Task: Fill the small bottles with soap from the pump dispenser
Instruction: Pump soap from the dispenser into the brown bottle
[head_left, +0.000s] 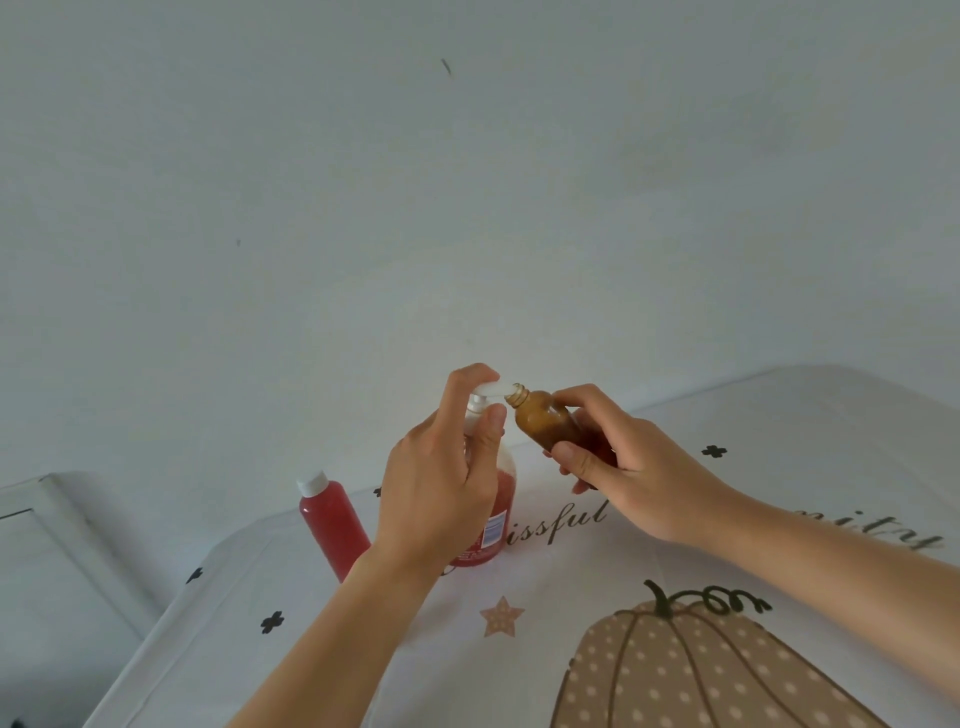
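The amber bottle (545, 421) is held in the air, uncapped and tilted, with its threaded mouth right against the spout of the white pump head (491, 389). The pump head tops the pump dispenser (503, 499), which stands upright on the counter (753, 415) with red soap in its lower part. The step in hand appears to be the filling of this bottle: mouth and spout are lined up, and a pump stroke is either ready or under way. How much soap is inside the dark glass cannot be told.

The next move likely calls for a slow, straight press on the pump head while the bottle's narrow mouth stays tight under the spout. A small slip sideways would put soap on the fingers or the cloth.

The left hand (441, 483) is curled round the dispenser's top, its forefinger hooked over the pump head and its thumb lying along the neck. The right hand (628, 467) grips the amber bottle by its lower half, thumb on the near side and fingers wrapped round the far side.

To the left of the dispenser, just beside the left wrist, a small red bottle (332, 519) stands with its white cap on, seemingly already filled. The counter is covered by a white cloth printed with a pumpkin (675, 675), small stars and script lettering
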